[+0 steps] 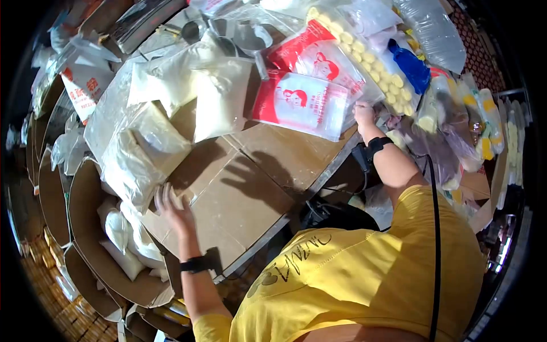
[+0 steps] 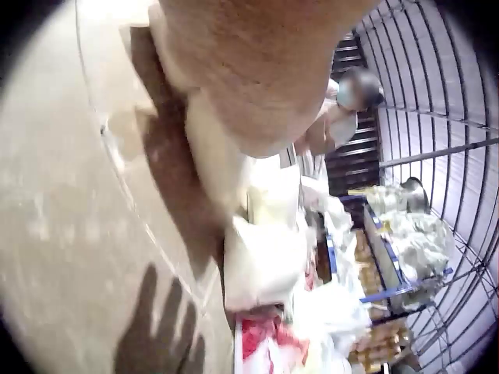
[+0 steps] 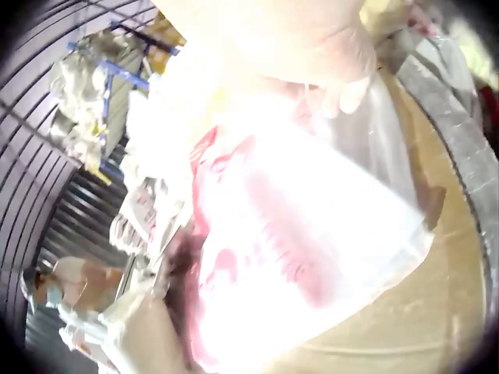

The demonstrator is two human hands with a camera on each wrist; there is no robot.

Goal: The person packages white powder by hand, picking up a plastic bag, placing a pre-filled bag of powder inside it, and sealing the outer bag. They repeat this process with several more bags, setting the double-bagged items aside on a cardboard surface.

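My left hand [image 1: 175,212] is at the left of the cardboard-covered table, fingers extended beside a clear bag of white powder [image 1: 142,157]. In the left wrist view the left hand [image 2: 249,70] fills the top, with white bags beyond it. My right hand [image 1: 364,115] is at the right edge of a stack of flat, red-and-white printed plastic bags [image 1: 302,104]. Its curled fingers pinch the clear edge of a bag there. In the right wrist view, fingertips [image 3: 351,97] of the right hand lie on that edge; glare washes out much of the print.
More filled white bags [image 1: 219,100] lie at the table's back left. Behind the printed bags is a clear pack of pale yellow rounds [image 1: 370,62], near a blue plastic bag [image 1: 409,65]. An open cardboard box [image 1: 91,228] with white bags stands left. Another person [image 2: 343,117] is in the background.
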